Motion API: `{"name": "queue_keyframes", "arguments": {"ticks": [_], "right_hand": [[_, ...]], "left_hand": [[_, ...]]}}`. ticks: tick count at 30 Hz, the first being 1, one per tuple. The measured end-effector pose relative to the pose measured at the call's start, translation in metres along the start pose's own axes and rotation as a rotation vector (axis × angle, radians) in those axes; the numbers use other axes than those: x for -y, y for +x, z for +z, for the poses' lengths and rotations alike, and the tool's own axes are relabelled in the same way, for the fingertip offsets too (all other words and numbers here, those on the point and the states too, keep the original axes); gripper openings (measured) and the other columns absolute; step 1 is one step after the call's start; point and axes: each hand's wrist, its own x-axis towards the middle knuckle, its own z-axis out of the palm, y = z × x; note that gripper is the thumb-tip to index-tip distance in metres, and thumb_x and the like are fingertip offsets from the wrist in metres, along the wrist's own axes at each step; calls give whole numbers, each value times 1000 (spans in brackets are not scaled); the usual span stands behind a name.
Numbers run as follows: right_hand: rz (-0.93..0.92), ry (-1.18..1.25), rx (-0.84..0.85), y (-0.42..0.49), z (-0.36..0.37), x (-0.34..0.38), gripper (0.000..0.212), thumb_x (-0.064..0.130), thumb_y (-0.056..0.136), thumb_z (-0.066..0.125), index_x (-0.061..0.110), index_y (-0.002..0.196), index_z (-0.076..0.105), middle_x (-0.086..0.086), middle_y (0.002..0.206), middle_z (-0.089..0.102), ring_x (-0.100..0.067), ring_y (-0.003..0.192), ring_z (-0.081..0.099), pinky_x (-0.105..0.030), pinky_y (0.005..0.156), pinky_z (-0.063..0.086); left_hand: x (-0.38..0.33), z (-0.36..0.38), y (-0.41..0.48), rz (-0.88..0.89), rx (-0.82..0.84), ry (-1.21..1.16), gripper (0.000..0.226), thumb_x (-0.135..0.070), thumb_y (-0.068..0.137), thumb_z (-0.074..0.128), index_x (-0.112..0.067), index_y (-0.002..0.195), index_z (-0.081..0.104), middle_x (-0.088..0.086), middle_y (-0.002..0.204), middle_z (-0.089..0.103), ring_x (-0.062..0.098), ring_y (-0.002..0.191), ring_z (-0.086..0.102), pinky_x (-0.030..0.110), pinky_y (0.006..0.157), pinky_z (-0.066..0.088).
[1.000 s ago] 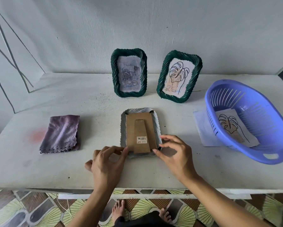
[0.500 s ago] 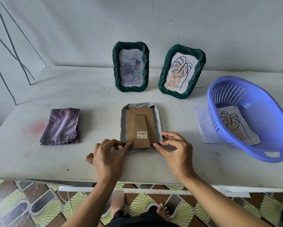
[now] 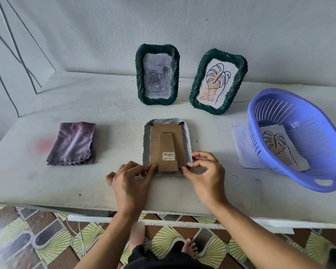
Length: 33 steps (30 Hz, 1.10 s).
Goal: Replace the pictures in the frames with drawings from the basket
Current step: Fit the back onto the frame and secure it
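Observation:
A pale grey frame [image 3: 187, 133] lies face down in the middle of the white table [image 3: 114, 105], its brown cardboard back [image 3: 168, 146] with a barcode sticker facing up. My left hand [image 3: 131, 180] pinches at the frame's near left corner. My right hand [image 3: 206, 175] pinches at its near right corner, where a small black clip shows. Two dark green frames stand by the wall: the left frame [image 3: 157, 73] holds a greyish rose picture, the right frame [image 3: 218, 81] a leaf drawing. The blue basket [image 3: 318, 177] at the right holds another leaf drawing [image 3: 280, 145].
A folded purple cloth [image 3: 73, 143] lies on the left of the table. A white sheet of paper [image 3: 242, 142] sticks out from under the basket. The table's front edge is just below my hands, with patterned floor and my bare feet beneath.
Both hands have curled tighter onto the near corners of the face-down frame. The camera has shifted a little, and nothing else on the table has moved.

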Motion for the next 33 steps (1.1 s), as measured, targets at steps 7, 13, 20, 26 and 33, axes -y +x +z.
{"name": "queue_keyframes", "arguments": {"ticks": [7, 13, 20, 26, 33], "right_hand": [[12, 30, 52, 2, -4, -2, 16, 8, 66, 91, 13, 74, 77, 5, 105, 69, -1, 94, 65, -10, 86, 45], [-13, 24, 81, 2, -7, -3, 17, 11, 66, 91, 13, 78, 79, 5, 106, 69, 1, 98, 63, -10, 88, 45], [-7, 46, 108, 1, -8, -1, 18, 9, 66, 91, 16, 79, 80, 4, 107, 67, -6, 98, 65, -13, 88, 47], [12, 26, 135, 4, -7, 1, 21, 8, 68, 89, 20, 82, 81, 3, 107, 65, -9, 99, 63, -9, 88, 44], [28, 15, 133, 5, -6, 2, 20, 7, 68, 89, 22, 79, 81, 3, 106, 64, -10, 98, 63, -5, 86, 41]], "left_hand": [[9, -5, 6, 58, 41, -121, 13, -53, 76, 75, -44, 67, 70, -19, 67, 62, 1, 61, 59, 57, 71, 49], [24, -20, 8, 176, 220, -109, 26, -58, 74, 74, -42, 94, 76, -20, 84, 66, 1, 81, 65, 50, 78, 53], [28, -17, 4, 194, 170, -147, 30, -55, 76, 75, -34, 96, 80, -20, 85, 67, -1, 76, 66, 51, 72, 53], [29, -16, 5, 200, 166, -166, 32, -57, 76, 74, -33, 96, 81, -20, 85, 67, 0, 76, 65, 52, 72, 54], [24, -19, 5, 225, 153, -143, 32, -56, 75, 78, -30, 92, 82, -24, 84, 67, -2, 76, 65, 36, 70, 55]]}}
